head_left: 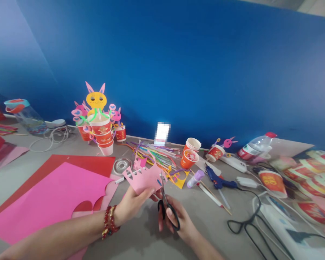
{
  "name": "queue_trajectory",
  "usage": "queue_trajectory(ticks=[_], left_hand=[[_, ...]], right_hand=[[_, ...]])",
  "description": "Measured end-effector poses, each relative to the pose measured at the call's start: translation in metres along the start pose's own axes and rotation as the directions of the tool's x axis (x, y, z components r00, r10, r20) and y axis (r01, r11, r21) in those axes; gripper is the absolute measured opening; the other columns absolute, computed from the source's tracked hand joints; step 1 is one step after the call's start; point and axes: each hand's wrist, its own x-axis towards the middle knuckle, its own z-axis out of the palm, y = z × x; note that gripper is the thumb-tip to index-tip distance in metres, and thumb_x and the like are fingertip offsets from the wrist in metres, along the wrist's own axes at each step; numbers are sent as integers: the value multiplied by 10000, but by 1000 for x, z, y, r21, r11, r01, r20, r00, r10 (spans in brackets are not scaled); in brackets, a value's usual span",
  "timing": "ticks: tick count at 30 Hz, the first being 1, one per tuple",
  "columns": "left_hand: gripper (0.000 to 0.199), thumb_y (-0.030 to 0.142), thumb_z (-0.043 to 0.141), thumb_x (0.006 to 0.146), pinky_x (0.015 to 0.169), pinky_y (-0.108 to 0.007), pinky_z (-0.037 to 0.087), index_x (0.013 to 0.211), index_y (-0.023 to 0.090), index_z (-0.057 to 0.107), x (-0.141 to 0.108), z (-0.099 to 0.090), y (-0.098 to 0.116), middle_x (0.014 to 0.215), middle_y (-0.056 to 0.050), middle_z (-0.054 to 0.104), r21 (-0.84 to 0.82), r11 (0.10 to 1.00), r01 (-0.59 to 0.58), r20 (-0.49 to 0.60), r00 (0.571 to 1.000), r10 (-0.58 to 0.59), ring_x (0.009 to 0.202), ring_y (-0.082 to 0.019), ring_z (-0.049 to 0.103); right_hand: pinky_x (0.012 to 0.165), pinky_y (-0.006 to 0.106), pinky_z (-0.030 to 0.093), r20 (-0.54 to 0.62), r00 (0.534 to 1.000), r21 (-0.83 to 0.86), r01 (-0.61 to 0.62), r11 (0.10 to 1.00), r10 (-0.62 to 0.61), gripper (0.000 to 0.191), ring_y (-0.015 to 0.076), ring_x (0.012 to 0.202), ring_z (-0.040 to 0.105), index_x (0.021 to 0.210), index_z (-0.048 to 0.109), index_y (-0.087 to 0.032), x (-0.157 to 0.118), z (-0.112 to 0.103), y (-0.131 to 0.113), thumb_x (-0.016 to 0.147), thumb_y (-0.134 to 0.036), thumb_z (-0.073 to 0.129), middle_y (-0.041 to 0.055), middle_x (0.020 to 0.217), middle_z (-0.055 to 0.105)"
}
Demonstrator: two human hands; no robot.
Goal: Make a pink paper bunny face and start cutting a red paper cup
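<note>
Pinching a pale pink paper cutout with a jagged, notched edge [143, 180] between thumb and fingers, the left hand [132, 204] is closed on its lower edge, above the grey tabletop [141, 242]. The right hand [180, 216] is curled around the black looped handles of a pair of metal scissors [164, 199], blades pointing up at the cutout's right side; whether they are parted is hard to tell. Left of the hands, a bright pink paper sheet [51, 198] overlaps a red paper sheet [83, 161]; a purple-and-white glue stick [195, 179] lies beyond the scissors.
</note>
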Motion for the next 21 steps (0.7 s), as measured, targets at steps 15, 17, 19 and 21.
queue_trajectory(ticks=[15, 17, 19, 21], left_hand=[[375, 491, 664, 794, 722, -324, 553, 878, 129, 712, -1, -3, -3, 861, -114, 718, 53, 999, -11, 44, 999, 9, 758, -228, 669], [387, 504, 675, 779, 719, -325, 552, 864, 129, 716, -1, -2, 0, 852, -110, 717, 56, 998, -3, 38, 999, 1, 754, -228, 667], [396, 516, 684, 766, 716, -325, 551, 850, 131, 723, -1, 0, 3, 844, -108, 719, 56, 998, 1, 32, 999, -3, 751, -230, 667], [401, 529, 694, 749, 717, -326, 552, 824, 136, 729, 0, 1, 5, 833, -107, 722, 55, 998, 11, 22, 1000, -12, 752, -235, 670]], right_hand=[[345, 163, 222, -19, 1000, -31, -16, 999, 15, 577, 43, 342, 326, 846, 467, -185, 0, -1, 2, 789, -758, 516, -12, 541, 611], [348, 168, 222, -26, 999, -35, -26, 999, 25, 580, 45, 344, 317, 855, 467, -186, 0, -1, 2, 789, -760, 512, -14, 546, 612], [353, 170, 224, -32, 999, -31, -32, 999, 31, 575, 46, 352, 320, 858, 465, -186, -1, -1, 2, 791, -756, 513, -11, 557, 617], [352, 167, 219, -24, 999, -23, -29, 999, 29, 566, 45, 353, 321, 855, 460, -186, 0, -1, 2, 799, -747, 513, -9, 557, 619]])
